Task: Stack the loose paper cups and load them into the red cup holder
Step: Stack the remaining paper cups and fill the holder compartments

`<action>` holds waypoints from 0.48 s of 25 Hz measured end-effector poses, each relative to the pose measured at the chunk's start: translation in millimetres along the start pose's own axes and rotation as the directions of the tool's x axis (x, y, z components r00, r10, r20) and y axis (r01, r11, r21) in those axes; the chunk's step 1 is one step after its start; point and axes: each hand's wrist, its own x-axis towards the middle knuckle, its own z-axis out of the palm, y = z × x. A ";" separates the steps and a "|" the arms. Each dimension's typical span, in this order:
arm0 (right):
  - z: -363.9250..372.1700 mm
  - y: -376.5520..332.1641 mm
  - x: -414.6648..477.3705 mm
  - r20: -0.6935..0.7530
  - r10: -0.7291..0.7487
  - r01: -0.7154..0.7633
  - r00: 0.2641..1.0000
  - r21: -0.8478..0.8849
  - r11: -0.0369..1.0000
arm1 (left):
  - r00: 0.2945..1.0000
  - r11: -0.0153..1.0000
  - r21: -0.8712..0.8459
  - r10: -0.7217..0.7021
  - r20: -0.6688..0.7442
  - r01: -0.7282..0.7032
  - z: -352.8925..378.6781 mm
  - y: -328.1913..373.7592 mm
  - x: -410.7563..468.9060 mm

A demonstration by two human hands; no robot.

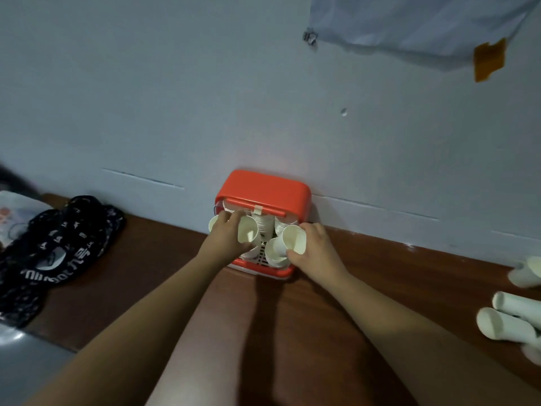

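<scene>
The red cup holder (265, 184) stands against the wall at the back of the brown table, its lid raised. White cup stacks fill its inner slots. My left hand (225, 234) grips a white paper cup stack (248, 230) at the holder's left side, mouth toward me; another cup (213, 223) shows to the left of the fingers. My right hand (314, 244) holds a second cup stack (292, 238) at the holder's right front, above one more stack (273, 253) lying in the holder.
Several loose cup stacks (506, 320) lie on their sides at the table's right edge. A black patterned cloth (61, 241) lies on the left of the table (380, 268). The wall sits right behind the holder.
</scene>
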 end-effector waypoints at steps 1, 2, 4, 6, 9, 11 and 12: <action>10.4 0.1 5.1 0.009 0.006 -0.006 1.000 0.002 1.000 | 1.000 1.000 0.025 0.017 0.025 -0.017 3.6 -7.0 8.4; 20.0 0.0 9.2 0.018 0.005 -0.005 1.000 -0.007 1.000 | 0.998 0.998 0.050 0.036 0.048 -0.038 7.6 -14.3 16.5; 36.3 2.1 15.2 0.038 0.004 -0.001 0.999 -0.074 0.997 | 0.993 0.991 0.106 0.071 0.097 -0.081 15.6 -24.8 30.2; 48.9 6.1 19.7 0.053 0.018 -0.010 0.998 -0.156 0.988 | 0.983 0.971 0.188 0.121 0.142 -0.146 24.1 -29.5 41.2; 64.0 12.4 27.4 0.071 0.059 -0.043 0.996 -0.201 0.979 | 0.962 0.929 0.272 0.207 0.176 -0.250 35.5 -35.4 55.5; 71.7 16.7 33.0 0.079 0.070 -0.052 0.994 -0.213 0.976 | 0.952 0.911 0.295 0.239 0.194 -0.288 42.1 -42.2 60.5; 74.9 18.1 35.3 0.086 0.070 -0.049 0.994 -0.220 0.974 | 0.945 0.896 0.317 0.254 0.203 -0.309 45.3 -46.6 61.5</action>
